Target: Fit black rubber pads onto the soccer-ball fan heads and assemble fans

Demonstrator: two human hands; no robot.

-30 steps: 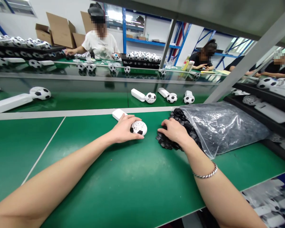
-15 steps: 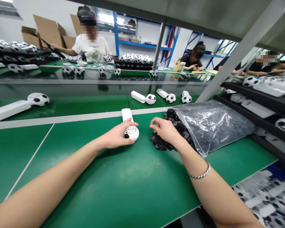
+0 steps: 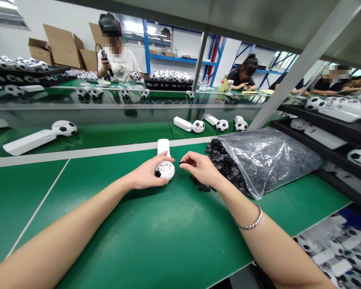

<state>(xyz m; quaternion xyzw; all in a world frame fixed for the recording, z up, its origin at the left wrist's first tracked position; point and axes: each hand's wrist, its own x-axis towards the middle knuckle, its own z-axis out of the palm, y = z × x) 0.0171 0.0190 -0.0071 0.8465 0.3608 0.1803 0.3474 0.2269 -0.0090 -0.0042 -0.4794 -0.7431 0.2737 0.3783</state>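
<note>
My left hand (image 3: pixel 146 172) is curled round the ball-shaped head of a white handheld fan (image 3: pixel 166 170), which has a football pattern and an open lattice. The fan lies on the green tabletop, its handle pointing away from me. To the right of the head, my right hand (image 3: pixel 202 167) pinches a small black piece (image 3: pixel 181 163) between thumb and fingertips, a short gap from the ball. Just behind that hand, a heap of flat black pieces (image 3: pixel 225 162) spills from the mouth of a clear plastic bag (image 3: pixel 276 160).
Several football fans (image 3: pixel 37 138) lie on the green conveyor belt (image 3: pixel 123 130) beyond the pale rail. Black trays (image 3: pixel 315 138) of fans are stacked at the right, with more fans (image 3: pixel 333 249) below the table edge. Across the line a co-worker (image 3: pixel 118 60) holds a dark tool.
My right hand has moved left from the heap toward the fan, and a black piece now shows in its fingertips. Fans on the near belt have shifted right. The co-worker's tool is raised upright.
</note>
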